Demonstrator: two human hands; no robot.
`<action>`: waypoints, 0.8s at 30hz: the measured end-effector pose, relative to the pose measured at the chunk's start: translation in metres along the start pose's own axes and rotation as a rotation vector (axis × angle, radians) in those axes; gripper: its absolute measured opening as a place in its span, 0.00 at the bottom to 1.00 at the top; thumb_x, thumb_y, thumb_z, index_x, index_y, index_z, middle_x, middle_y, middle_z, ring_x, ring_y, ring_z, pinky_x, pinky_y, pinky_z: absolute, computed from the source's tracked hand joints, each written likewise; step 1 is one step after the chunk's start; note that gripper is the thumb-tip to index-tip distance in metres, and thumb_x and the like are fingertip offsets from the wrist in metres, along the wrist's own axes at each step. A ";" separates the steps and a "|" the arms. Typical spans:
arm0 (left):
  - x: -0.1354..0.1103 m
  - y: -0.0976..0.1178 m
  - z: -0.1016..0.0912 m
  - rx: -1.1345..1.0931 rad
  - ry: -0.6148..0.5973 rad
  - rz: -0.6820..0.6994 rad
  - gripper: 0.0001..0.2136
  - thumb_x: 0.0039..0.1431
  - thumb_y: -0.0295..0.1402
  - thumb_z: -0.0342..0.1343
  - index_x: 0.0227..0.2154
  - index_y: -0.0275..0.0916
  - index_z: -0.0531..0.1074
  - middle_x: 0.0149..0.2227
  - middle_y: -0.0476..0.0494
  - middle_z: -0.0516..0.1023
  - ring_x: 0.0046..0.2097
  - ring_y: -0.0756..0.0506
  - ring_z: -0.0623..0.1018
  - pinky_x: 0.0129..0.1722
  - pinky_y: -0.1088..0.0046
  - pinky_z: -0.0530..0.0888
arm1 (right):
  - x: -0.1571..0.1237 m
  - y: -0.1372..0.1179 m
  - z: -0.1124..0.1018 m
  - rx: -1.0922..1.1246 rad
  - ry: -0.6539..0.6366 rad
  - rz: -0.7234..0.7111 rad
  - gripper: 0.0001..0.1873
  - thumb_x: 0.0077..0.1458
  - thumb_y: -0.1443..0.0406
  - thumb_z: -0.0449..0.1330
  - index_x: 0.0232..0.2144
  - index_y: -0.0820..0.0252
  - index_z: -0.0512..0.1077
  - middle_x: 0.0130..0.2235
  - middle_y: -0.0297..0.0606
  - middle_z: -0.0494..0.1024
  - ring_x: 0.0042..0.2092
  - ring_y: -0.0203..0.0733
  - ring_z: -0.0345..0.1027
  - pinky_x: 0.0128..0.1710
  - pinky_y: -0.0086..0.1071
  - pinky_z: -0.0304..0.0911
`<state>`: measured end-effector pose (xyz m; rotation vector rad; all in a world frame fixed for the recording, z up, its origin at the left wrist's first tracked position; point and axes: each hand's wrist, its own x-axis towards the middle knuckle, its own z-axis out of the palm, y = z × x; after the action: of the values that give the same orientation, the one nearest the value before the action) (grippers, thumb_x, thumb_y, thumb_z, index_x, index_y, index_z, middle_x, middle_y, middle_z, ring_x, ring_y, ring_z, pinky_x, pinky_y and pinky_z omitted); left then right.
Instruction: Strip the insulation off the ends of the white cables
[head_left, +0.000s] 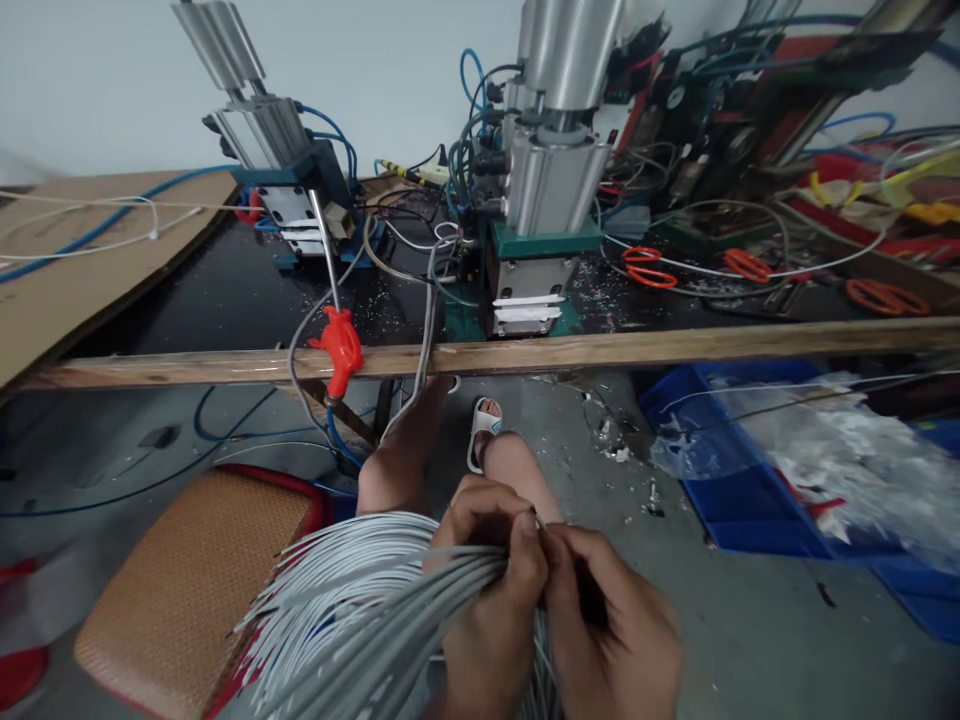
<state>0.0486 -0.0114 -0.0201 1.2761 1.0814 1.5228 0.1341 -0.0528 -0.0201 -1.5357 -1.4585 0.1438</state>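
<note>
A thick bundle of thin grey cables [397,630] lies across my lap, the loose ends fanning out to the left. My left hand [499,610] is closed around part of this bundle. Thumb and forefinger pinch at a dark cable tip near the top of that hand. Pressed close against it, my right hand [619,620] pinches at the same spot with its fingers curled. Most of what lies between the right fingers is hidden, but a short piece of cable shows there.
Two pneumatic machines [540,190] stand on the black bench [420,320]. A red air gun [341,345] hangs at its wooden edge. Orange-handled scissors [649,268] lie to the right. Below are a blue bin [697,470] with plastic scraps and a woven stool seat [195,580].
</note>
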 end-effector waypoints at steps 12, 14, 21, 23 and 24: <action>0.027 0.019 -0.023 0.119 -0.346 -0.140 0.07 0.55 0.24 0.60 0.24 0.40 0.73 0.24 0.55 0.69 0.21 0.55 0.62 0.20 0.78 0.56 | 0.040 0.022 -0.046 0.042 -0.496 -0.277 0.11 0.71 0.68 0.55 0.37 0.56 0.75 0.31 0.30 0.81 0.31 0.35 0.78 0.32 0.27 0.69; 0.023 0.015 -0.017 0.098 -0.248 -0.167 0.07 0.57 0.25 0.60 0.25 0.40 0.73 0.24 0.55 0.71 0.22 0.54 0.66 0.21 0.79 0.60 | 0.036 0.019 -0.036 0.063 -0.369 -0.199 0.10 0.70 0.68 0.55 0.35 0.57 0.74 0.28 0.29 0.79 0.27 0.32 0.76 0.27 0.24 0.66; 0.003 0.006 0.001 0.113 0.064 -0.128 0.08 0.63 0.26 0.59 0.28 0.43 0.73 0.25 0.58 0.76 0.25 0.53 0.77 0.27 0.83 0.74 | 0.015 -0.004 0.007 0.043 -0.022 -0.059 0.12 0.70 0.68 0.55 0.34 0.57 0.74 0.27 0.29 0.81 0.23 0.28 0.74 0.24 0.19 0.64; 0.003 0.008 0.001 0.119 0.076 -0.117 0.08 0.62 0.25 0.58 0.28 0.43 0.72 0.25 0.58 0.76 0.25 0.53 0.77 0.27 0.83 0.74 | 0.016 -0.003 0.005 0.029 -0.012 -0.090 0.11 0.70 0.68 0.55 0.34 0.57 0.73 0.27 0.28 0.81 0.23 0.28 0.74 0.24 0.19 0.64; 0.005 0.008 -0.001 0.113 0.063 -0.120 0.09 0.62 0.25 0.58 0.27 0.43 0.72 0.25 0.58 0.75 0.24 0.53 0.76 0.27 0.83 0.73 | 0.018 -0.002 0.001 0.028 -0.025 -0.100 0.11 0.70 0.69 0.55 0.34 0.57 0.73 0.26 0.27 0.80 0.23 0.28 0.74 0.25 0.20 0.64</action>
<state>0.0464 -0.0093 -0.0110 1.2226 1.2775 1.4374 0.1368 -0.0381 -0.0108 -1.4401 -1.5438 0.1233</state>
